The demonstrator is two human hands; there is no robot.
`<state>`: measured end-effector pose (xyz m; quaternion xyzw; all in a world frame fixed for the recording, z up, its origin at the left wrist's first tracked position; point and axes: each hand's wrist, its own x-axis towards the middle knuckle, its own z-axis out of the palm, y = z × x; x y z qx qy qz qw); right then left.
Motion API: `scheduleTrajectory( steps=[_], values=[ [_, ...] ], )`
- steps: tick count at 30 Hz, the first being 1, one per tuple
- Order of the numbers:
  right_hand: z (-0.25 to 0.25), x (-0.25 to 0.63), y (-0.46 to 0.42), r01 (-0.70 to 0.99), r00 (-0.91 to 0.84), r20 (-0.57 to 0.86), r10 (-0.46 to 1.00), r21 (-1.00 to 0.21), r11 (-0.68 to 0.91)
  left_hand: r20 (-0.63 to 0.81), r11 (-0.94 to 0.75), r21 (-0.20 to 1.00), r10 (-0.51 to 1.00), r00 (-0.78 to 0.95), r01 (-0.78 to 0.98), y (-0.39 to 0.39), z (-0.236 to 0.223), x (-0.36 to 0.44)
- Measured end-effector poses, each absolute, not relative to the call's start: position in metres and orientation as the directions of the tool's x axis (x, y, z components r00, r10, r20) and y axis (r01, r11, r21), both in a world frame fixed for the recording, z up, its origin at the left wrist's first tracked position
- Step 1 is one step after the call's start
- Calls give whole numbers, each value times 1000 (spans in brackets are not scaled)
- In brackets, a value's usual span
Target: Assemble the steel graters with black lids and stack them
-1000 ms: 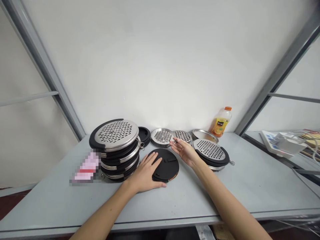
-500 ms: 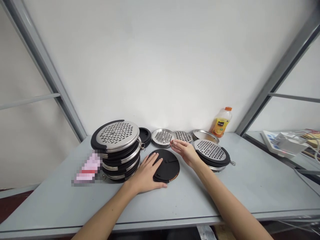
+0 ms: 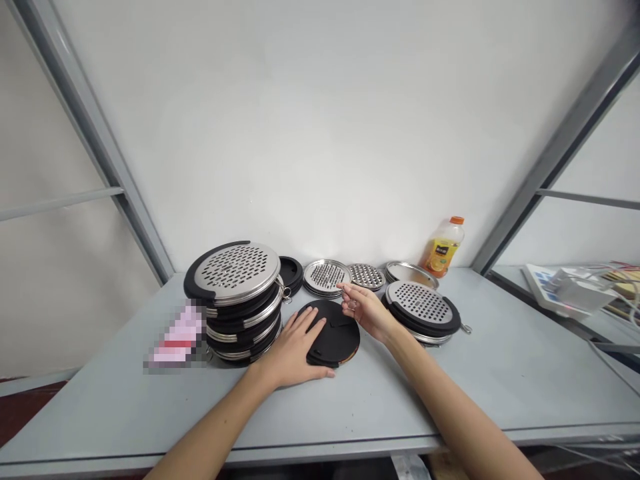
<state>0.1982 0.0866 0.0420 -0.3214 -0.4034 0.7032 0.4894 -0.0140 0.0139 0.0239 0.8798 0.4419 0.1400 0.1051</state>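
In the head view, the left hand (image 3: 299, 357) lies on the left part of a black disc (image 3: 343, 340), its fingers spread over the top and its thumb out along the near edge. The disc lies on the grey table (image 3: 400, 407), in front of the person and just right of a tall stack of graters (image 3: 245, 320) with black rims. The right hand (image 3: 369, 313) is above the right far edge of the disc, its fingers drawn together, pinching a small wire loop (image 3: 352, 305); exactly how the fingertips meet it is too small to tell.

Behind the disc, near the wall (image 3: 325, 133), are a black lid (image 3: 291, 273), a round grater plate (image 3: 327, 275), a coarser plate (image 3: 367, 275) and plain metal plates (image 3: 413, 275). A shorter stack of graters (image 3: 421, 303) sits just right of the right hand, and a juice bottle (image 3: 444, 248) with an orange cap stands behind it.
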Motion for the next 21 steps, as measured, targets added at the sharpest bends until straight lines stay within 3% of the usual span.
scheduleTrajectory(
  steps=[4,8,17,21],
  values=[
    [43,203,92,-608,-310,-262,914,-684,-403,167,-591,314,805,570,743,13,22,-15],
    [47,213,95,-718,-311,-259,915,-566,-404,177,-594,319,803,569,739,13,22,-15],
    [43,213,92,-587,-378,-4,926,-772,-243,158,-591,327,803,574,737,13,24,-15],
    [43,210,90,-530,-395,11,919,-819,-218,177,-597,346,799,574,724,14,22,-16]
  ],
)
